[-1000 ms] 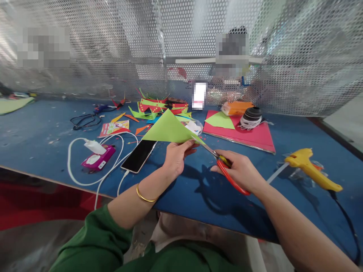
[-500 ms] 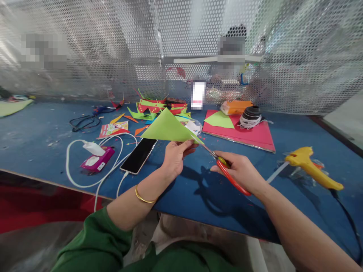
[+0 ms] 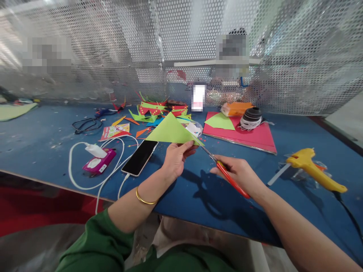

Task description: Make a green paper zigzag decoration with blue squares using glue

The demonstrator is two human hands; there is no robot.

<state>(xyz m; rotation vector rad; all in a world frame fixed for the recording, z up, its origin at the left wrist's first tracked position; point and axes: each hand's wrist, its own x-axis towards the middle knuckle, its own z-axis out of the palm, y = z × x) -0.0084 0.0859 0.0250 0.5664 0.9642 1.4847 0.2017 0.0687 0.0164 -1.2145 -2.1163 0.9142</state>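
Observation:
A folded-looking triangle of light green paper (image 3: pixel 170 130) is raised above the blue table, its lower right edge pinched by my left hand (image 3: pixel 177 155). Scissors with red handles (image 3: pixel 231 179) are gripped in my right hand (image 3: pixel 239 170), to the right of my left one. Their blades point up and left and lie along the paper's right edge, close to my left fingertips. My left thumb lies on top of the paper; part of the other fingers is beneath it. Whether the blades are fully closed is hard to make out.
A phone (image 3: pixel 140 158) on a white cable lies left of my left forearm, beside a purple power adapter (image 3: pixel 99 161). Red and green paper crowns (image 3: pixel 153 109) stand behind. A red sheet stack (image 3: pixel 255 141) and yellow glue gun (image 3: pixel 317 170) are at the right.
The scissor blades look closer together than before, with the handles drawn together. The paper's left part has shifted slightly right and down; the view has moved a little.

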